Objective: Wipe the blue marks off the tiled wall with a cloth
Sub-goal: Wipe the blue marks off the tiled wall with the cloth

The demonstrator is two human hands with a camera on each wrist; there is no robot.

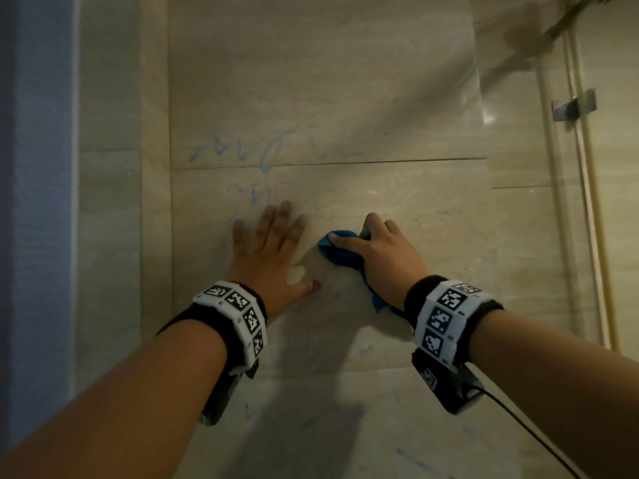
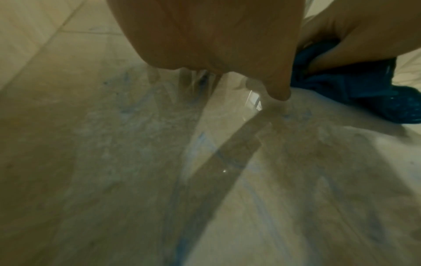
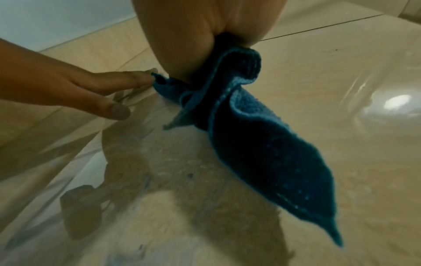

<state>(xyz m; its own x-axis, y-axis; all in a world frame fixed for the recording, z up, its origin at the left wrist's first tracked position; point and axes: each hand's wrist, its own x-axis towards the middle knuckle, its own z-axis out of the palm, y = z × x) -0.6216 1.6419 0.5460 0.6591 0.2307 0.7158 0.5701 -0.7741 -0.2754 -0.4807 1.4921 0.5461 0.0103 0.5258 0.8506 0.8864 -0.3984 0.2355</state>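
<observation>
Right hand [image 1: 375, 250] bunched around blue cloth [image 1: 340, 252], fingers curled, pressing the wad flat to the tiled wall [image 1: 380, 188], likely for firm rubbing pressure. Loose tail of cloth hanging below the wrist. Left hand [image 1: 268, 247] spread flat, fingers straight, braced on the tile just beside the cloth, probably for balance. Blue marks [image 1: 252, 150] left above the left hand, more low down near the forearms.

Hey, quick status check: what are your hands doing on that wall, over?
Left hand flat on tiled wall, fingers spread. Right hand grips blue cloth against tile. Blue marks remain above left hand. Nothing blocking.
</observation>
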